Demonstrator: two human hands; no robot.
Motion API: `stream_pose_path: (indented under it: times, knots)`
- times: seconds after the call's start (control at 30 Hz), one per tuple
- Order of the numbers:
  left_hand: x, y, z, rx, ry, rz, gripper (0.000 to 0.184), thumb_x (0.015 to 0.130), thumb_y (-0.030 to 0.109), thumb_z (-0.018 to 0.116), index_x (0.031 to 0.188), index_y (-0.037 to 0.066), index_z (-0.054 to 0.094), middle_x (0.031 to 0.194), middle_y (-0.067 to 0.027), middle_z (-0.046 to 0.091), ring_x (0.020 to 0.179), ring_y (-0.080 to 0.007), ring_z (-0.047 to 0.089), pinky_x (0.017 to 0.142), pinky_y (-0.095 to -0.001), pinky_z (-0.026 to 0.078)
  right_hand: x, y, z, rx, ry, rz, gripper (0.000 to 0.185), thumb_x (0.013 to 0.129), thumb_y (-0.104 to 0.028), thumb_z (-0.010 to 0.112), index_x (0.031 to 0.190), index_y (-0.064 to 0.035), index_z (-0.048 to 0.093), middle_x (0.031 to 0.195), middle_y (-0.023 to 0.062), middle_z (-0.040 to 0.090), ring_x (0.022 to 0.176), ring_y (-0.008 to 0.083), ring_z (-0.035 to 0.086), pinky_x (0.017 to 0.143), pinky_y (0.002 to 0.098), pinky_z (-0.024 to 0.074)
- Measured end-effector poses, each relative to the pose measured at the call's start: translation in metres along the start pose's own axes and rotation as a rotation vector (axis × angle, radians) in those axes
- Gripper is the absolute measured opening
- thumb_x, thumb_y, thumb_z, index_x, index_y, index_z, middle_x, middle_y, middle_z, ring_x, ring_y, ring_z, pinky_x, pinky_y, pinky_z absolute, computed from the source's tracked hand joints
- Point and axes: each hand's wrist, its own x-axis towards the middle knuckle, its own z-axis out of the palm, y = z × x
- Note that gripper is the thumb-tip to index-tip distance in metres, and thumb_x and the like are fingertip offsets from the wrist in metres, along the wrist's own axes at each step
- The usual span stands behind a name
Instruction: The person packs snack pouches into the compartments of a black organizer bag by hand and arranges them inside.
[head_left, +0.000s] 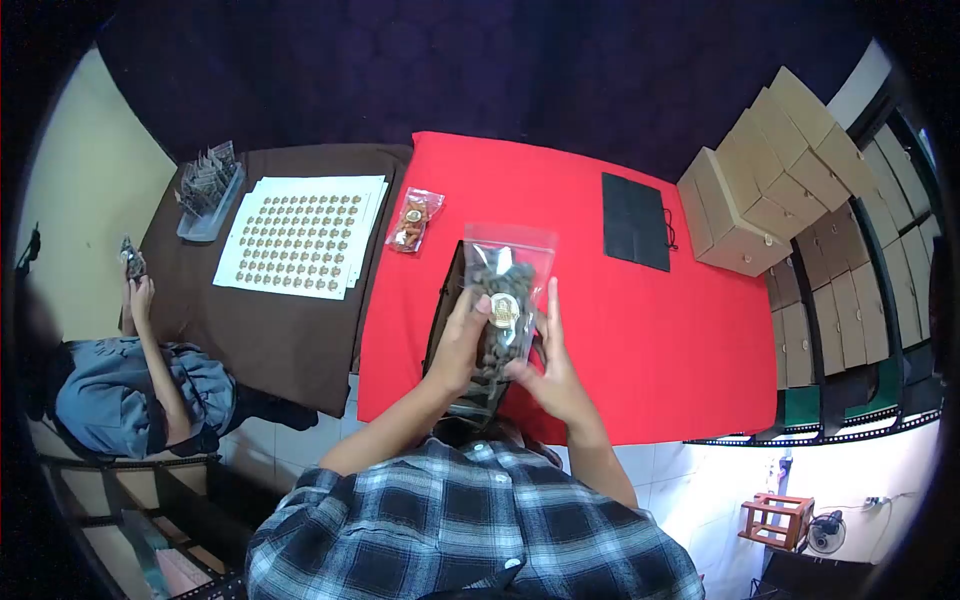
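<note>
A clear plastic pouch (508, 262) of dark round pieces, with a round gold-and-white label, is held upright above the red cloth. My left hand (460, 340) grips its left side, the thumb beside the label. On the right side, my right hand (550, 370) holds the pouch near its lower part, with its thumb on the front and another finger stretched up. Beneath the pouch is a dark open container (447, 310), mostly hidden by the pouch and my left hand. A smaller pouch (414, 221) of orange-brown pieces lies to the left on the red cloth.
A black bag (636, 222) lies on the red cloth (700, 350). Cardboard boxes (740, 220) are stacked at right. Label sheets (300, 238) and a plastic bin (212, 212) of packets rest on the brown table. A co-worker (140, 395) at left holds a small packet.
</note>
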Motion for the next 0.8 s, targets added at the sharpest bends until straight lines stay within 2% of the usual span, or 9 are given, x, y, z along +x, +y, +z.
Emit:
stream_pose_path:
  times: [0.1,0.13,0.23,0.27,0.37,0.4,0.5,0.53,0.8]
  knots:
    - [0.002,0.001,0.001,-0.050,0.077,-0.002,0.055,0.095,0.029,0.057,0.137,-0.001,0.036,0.123,-0.0122,0.054,0.111,-0.0167,0.055,0.094,-0.0315,0.045,-0.006,0.000,0.009,-0.272,0.028,-0.055,0.120,0.075,-0.021,0.081,0.152,-0.0103,-0.011,0.151,0.0244,0.027,0.141,0.0349,0.025,0.114,0.0461,0.0239]
    - [0.002,0.001,0.002,0.001,0.093,-0.008,0.055,0.094,0.029,0.058,0.136,0.000,0.037,0.121,-0.0119,0.055,0.109,-0.0166,0.056,0.092,-0.0315,0.047,-0.007,0.013,0.008,-0.234,0.063,-0.042,0.118,0.071,-0.011,0.081,0.152,-0.0095,-0.005,0.149,0.0263,0.030,0.139,0.0357,0.031,0.113,0.0447,0.0268]
    - [0.001,-0.001,0.006,0.160,0.130,0.041,0.053,0.090,0.021,0.065,0.132,0.000,0.040,0.117,-0.0118,0.058,0.103,-0.0168,0.059,0.086,-0.0313,0.050,-0.007,0.009,0.007,-0.292,0.057,0.055,0.111,0.071,-0.007,0.079,0.153,-0.0079,0.004,0.146,0.0250,0.035,0.136,0.0347,0.038,0.111,0.0431,0.0317]
    - [-0.001,0.002,0.009,0.196,0.129,0.054,0.054,0.089,0.020,0.066,0.132,0.000,0.040,0.116,-0.0121,0.058,0.103,-0.0170,0.059,0.086,-0.0315,0.050,-0.007,0.008,0.010,-0.383,0.111,-0.039,0.103,0.070,-0.005,0.077,0.152,-0.0075,0.015,0.143,0.0238,0.041,0.130,0.0362,0.044,0.107,0.0425,0.0373]
    - [-0.004,-0.001,0.010,0.290,0.147,0.086,0.058,0.087,0.019,0.070,0.132,0.000,0.040,0.116,-0.0126,0.058,0.105,-0.0174,0.058,0.089,-0.0323,0.049,-0.009,0.009,0.009,-0.519,0.143,-0.094,0.096,0.070,-0.003,0.074,0.150,-0.0075,0.022,0.138,0.0222,0.046,0.125,0.0381,0.049,0.104,0.0437,0.0396]
    - [-0.006,-0.003,0.013,0.313,0.149,0.111,0.058,0.086,0.020,0.070,0.132,0.000,0.039,0.115,-0.0126,0.058,0.105,-0.0174,0.057,0.089,-0.0323,0.048,-0.009,0.004,0.012,-0.514,0.196,-0.083,0.090,0.069,-0.001,0.072,0.148,-0.0068,0.029,0.132,0.0215,0.052,0.116,0.0388,0.053,0.100,0.0440,0.0418]
    - [-0.010,-0.003,0.013,0.371,0.129,0.154,0.059,0.086,0.020,0.070,0.133,0.000,0.039,0.116,-0.0125,0.057,0.104,-0.0174,0.056,0.090,-0.0319,0.047,-0.010,0.007,0.011,-0.581,0.223,-0.133,0.089,0.067,-0.001,0.072,0.147,-0.0062,0.033,0.126,0.0208,0.056,0.111,0.0370,0.056,0.097,0.0440,0.0430]
    - [-0.012,-0.001,0.016,0.368,0.125,0.157,0.059,0.086,0.020,0.070,0.133,0.000,0.038,0.117,-0.0126,0.057,0.104,-0.0173,0.056,0.090,-0.0320,0.047,-0.009,0.010,0.011,-0.611,0.245,-0.227,0.089,0.066,-0.001,0.073,0.146,-0.0068,0.035,0.120,0.0198,0.060,0.107,0.0362,0.057,0.095,0.0431,0.0437]
    - [-0.014,-0.001,0.018,0.276,0.101,0.154,0.057,0.088,0.017,0.068,0.133,0.002,0.037,0.116,-0.0092,0.055,0.105,-0.0153,0.056,0.089,-0.0312,0.047,-0.004,0.001,0.008,-0.778,0.208,-0.306,0.082,0.065,-0.003,0.074,0.142,-0.0091,0.044,0.092,0.0139,0.066,0.089,0.0290,0.063,0.096,0.0421,0.0425]
